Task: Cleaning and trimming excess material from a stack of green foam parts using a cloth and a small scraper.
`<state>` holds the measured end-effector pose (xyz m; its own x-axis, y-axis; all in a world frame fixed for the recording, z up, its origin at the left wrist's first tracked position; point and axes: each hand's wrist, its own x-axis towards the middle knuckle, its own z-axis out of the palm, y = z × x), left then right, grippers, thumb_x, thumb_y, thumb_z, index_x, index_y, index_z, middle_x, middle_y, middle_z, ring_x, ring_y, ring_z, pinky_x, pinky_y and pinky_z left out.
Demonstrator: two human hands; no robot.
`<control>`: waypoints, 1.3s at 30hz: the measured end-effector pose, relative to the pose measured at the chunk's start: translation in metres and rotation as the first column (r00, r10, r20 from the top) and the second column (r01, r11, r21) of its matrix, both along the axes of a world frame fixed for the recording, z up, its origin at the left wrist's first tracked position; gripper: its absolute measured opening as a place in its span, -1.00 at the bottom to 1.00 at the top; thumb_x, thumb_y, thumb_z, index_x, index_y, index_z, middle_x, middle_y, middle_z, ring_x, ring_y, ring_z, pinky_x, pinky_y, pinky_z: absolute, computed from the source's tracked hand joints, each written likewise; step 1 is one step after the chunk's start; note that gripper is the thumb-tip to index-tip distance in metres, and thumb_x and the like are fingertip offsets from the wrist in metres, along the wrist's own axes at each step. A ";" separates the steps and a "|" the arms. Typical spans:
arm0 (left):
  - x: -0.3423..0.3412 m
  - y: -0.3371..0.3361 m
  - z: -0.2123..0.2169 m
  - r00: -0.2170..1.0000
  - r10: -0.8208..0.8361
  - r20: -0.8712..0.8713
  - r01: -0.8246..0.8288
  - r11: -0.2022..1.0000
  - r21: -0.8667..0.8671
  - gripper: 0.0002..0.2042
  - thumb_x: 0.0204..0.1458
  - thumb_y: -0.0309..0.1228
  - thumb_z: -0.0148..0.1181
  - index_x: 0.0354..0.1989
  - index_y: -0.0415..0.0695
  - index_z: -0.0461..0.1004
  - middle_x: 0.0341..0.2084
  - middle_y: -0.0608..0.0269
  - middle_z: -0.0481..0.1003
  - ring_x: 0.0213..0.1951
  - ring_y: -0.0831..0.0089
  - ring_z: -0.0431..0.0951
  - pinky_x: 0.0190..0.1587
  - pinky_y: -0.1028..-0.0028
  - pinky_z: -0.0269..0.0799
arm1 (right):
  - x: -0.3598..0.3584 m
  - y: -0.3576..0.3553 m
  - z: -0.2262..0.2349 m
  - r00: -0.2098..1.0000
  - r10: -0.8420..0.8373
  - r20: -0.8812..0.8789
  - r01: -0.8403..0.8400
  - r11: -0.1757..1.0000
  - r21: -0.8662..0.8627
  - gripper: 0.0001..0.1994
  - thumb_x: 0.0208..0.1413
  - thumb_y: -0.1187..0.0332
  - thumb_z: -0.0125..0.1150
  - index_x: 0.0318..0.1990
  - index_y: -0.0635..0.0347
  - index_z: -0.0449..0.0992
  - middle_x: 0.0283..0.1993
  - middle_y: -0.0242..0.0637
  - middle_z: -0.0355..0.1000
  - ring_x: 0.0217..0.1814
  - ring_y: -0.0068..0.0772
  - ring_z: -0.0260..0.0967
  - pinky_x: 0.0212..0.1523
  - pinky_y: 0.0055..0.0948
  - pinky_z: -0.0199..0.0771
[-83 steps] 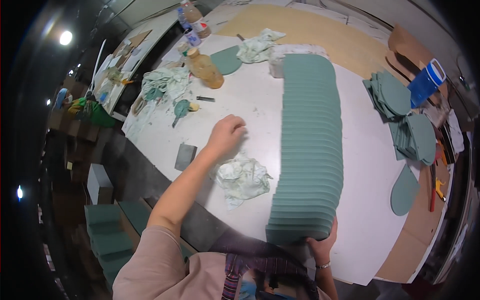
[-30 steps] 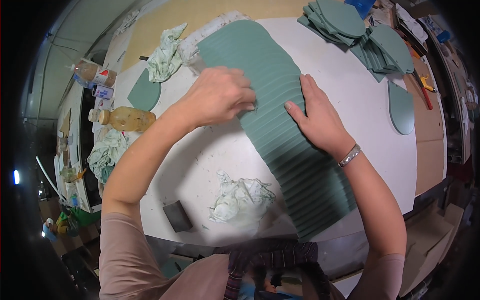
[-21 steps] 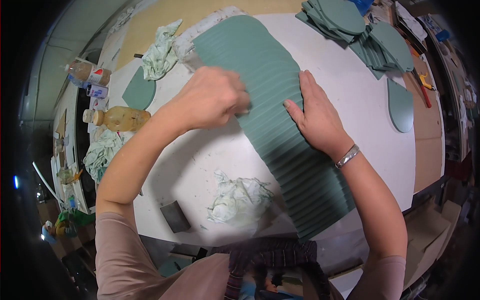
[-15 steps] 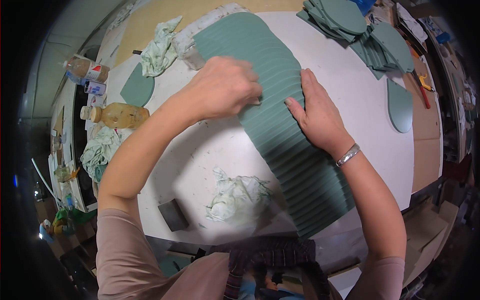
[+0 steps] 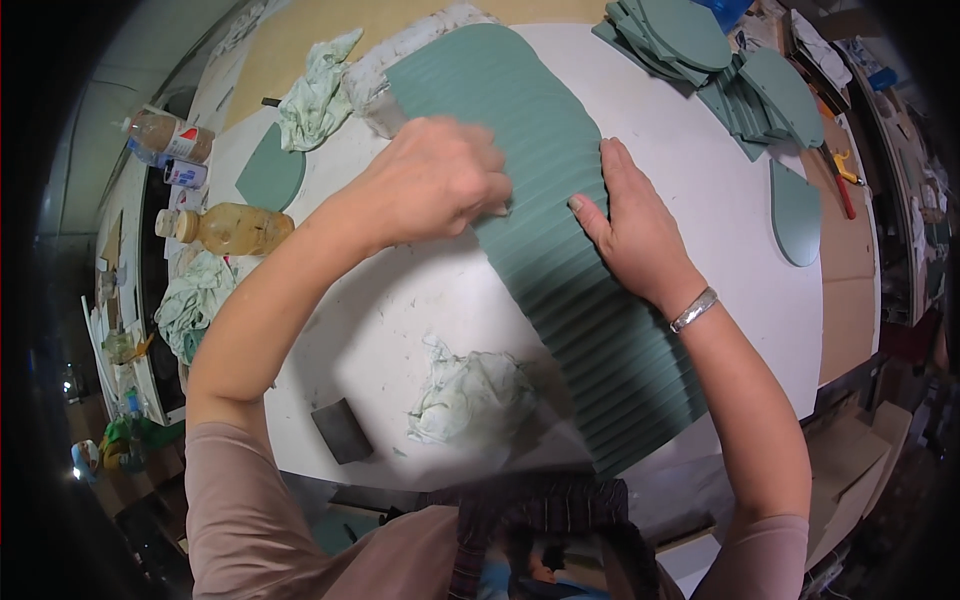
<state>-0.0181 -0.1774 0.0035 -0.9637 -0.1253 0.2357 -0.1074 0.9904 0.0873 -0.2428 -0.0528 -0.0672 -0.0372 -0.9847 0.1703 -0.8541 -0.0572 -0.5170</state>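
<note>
A long row of overlapping matte green pieces (image 5: pixel 540 210), thin and round-edged, slants across the white work surface. My left hand (image 5: pixel 440 185), slightly blurred, is curled into a fist over the row's left edge. Its fingertips press down near the edges of the pieces, and whatever they may pinch is hidden. Along the row's right edge my right hand (image 5: pixel 640 235) lies with fingers straight and thumb spread, resting against the pieces. A crumpled white cloth (image 5: pixel 470 395) with green stains lies nearer to me, left of the row. Beside it is a dark grey block (image 5: pixel 341 431).
Fanned green pieces (image 5: pixel 690 40) lie at the far right, and a single one (image 5: pixel 796 213) below them. Another single green piece (image 5: pixel 272 170) is at left, near a stained rag (image 5: pixel 318 90) and a yellowish bottle (image 5: pixel 240 230). A red-handled tool (image 5: pixel 845 185) lies at right.
My left hand has shifted a little to the left along the row's edge, still closed. My right hand keeps its place on the pieces.
</note>
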 end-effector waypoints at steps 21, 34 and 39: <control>0.004 -0.003 0.011 0.995 0.049 0.083 -0.050 0.999 0.009 -0.86 -0.21 -0.40 0.39 -0.59 -0.09 0.51 -0.64 0.34 0.40 -0.44 0.29 0.46 -0.48 0.26 0.34 | 0.000 0.000 -0.001 1.000 -0.025 -0.010 0.026 0.998 0.062 -0.26 0.24 0.03 0.11 0.38 0.42 0.08 0.43 0.20 0.09 0.38 0.15 0.17 0.34 -0.08 0.21; 0.000 -0.002 0.004 0.999 -0.015 0.051 0.014 1.000 0.024 -0.88 -0.24 -0.43 0.37 -0.59 -0.08 0.51 -0.64 0.35 0.40 -0.45 0.30 0.45 -0.49 0.29 0.36 | 0.000 0.001 0.000 0.999 -0.021 -0.024 0.022 0.999 0.049 -0.27 0.24 0.04 0.11 0.37 0.45 0.09 0.41 0.22 0.11 0.36 0.17 0.19 0.34 -0.09 0.21; 0.003 -0.002 0.010 0.995 -0.003 0.098 0.002 1.000 0.010 -0.89 -0.25 -0.45 0.36 -0.60 -0.08 0.51 -0.64 0.35 0.39 -0.43 0.30 0.46 -0.48 0.28 0.37 | 0.001 0.001 0.002 1.000 -0.015 -0.013 0.016 0.998 0.057 -0.27 0.23 0.05 0.12 0.36 0.46 0.10 0.41 0.24 0.12 0.35 0.18 0.19 0.33 -0.09 0.23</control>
